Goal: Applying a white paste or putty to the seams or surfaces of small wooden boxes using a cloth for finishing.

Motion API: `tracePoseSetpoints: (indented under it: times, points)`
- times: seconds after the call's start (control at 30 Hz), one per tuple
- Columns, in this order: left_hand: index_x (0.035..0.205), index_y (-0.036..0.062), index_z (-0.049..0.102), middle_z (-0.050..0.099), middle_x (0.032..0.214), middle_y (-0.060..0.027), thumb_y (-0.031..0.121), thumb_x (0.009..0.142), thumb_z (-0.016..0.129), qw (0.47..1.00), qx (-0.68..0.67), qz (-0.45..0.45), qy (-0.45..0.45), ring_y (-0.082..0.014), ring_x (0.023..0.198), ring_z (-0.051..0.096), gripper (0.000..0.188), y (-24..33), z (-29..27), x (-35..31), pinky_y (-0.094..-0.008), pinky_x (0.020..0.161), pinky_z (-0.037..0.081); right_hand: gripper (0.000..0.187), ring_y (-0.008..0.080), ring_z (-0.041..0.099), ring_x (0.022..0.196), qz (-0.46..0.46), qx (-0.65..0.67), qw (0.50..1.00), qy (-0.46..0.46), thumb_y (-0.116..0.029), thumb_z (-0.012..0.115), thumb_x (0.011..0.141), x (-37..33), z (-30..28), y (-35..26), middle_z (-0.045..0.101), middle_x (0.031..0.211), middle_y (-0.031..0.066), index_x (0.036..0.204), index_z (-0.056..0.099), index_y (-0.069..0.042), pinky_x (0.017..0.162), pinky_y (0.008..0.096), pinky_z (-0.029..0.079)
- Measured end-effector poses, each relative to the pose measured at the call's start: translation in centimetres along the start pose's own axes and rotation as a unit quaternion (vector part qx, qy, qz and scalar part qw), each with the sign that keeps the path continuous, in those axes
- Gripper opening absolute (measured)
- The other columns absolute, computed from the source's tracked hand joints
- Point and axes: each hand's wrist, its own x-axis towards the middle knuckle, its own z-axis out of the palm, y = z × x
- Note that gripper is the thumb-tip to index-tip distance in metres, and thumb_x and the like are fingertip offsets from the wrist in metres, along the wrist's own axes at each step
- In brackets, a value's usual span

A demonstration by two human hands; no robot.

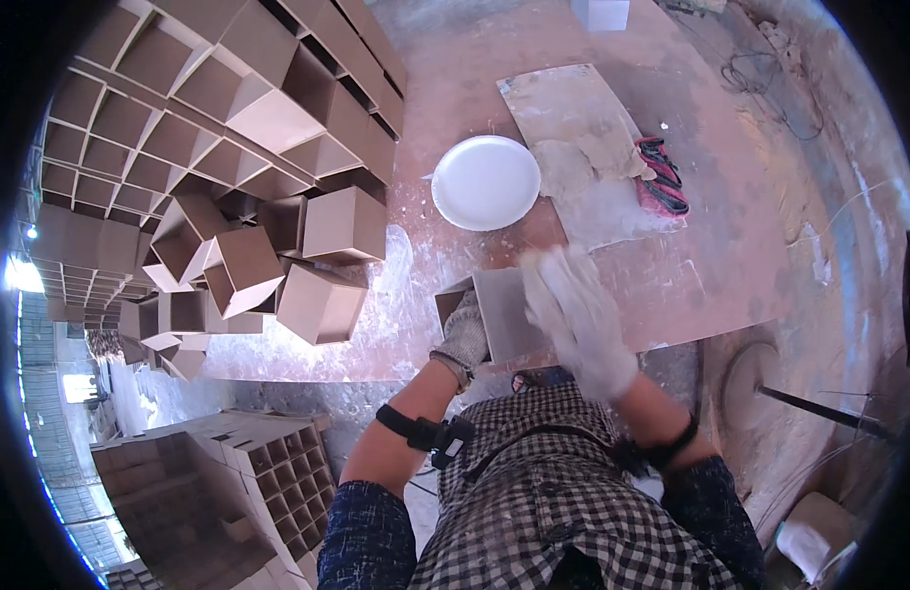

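Note:
An open-sided brown box (510, 313) is at the table's near edge, in front of my body. My left hand (465, 336), in a grey knit glove, reaches into its opening and holds it by the wall; the fingertips are hidden inside. My right hand (576, 313), in a white glove, lies along the box's right side with fingers stretched out, slightly blurred. Whether its palm presses on the box I cannot tell. Beyond the box sits a round white dish (485, 183).
Brown boxes stand stacked (150, 108) at the far left, with several loose ones (322, 300) tumbled before them. Stained flat boards (583, 138) and a pink-and-black cloth item (662, 179) lie on the reddish table (711, 285). A box stack (288, 482) stands below left.

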Motion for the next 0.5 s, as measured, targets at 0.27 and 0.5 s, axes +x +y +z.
tracePoseSetpoints:
  times: [0.27,0.5]
  points:
    - [0.139,0.0086,0.046,0.046,0.141,-0.0185,0.034,0.095,0.050,0.998,-0.027,-0.052,0.028,-0.0339,0.131,0.043,0.051,1.4,0.6,-0.4,-0.0393,0.105,0.040,0.053,0.0395,0.049,0.119,0.037,-0.006,0.993,-0.113,-0.008,0.053,0.079,-6.4,3.6,-1.3,0.051,0.125,0.0207,0.132,0.045,-0.001,0.099,0.0401,0.044]
    - [0.136,0.0076,0.048,0.049,0.138,-0.0195,0.035,0.096,0.046,0.994,0.102,-0.021,0.021,-0.0334,0.128,0.047,0.049,-0.5,-0.4,1.0,-0.0391,0.104,0.041,0.054,0.0285,0.059,0.108,0.162,0.073,0.934,-0.309,-0.009,0.068,0.073,-8.8,-3.5,-3.6,0.057,0.118,0.0144,0.124,0.050,-0.002,0.085,0.0320,0.051]
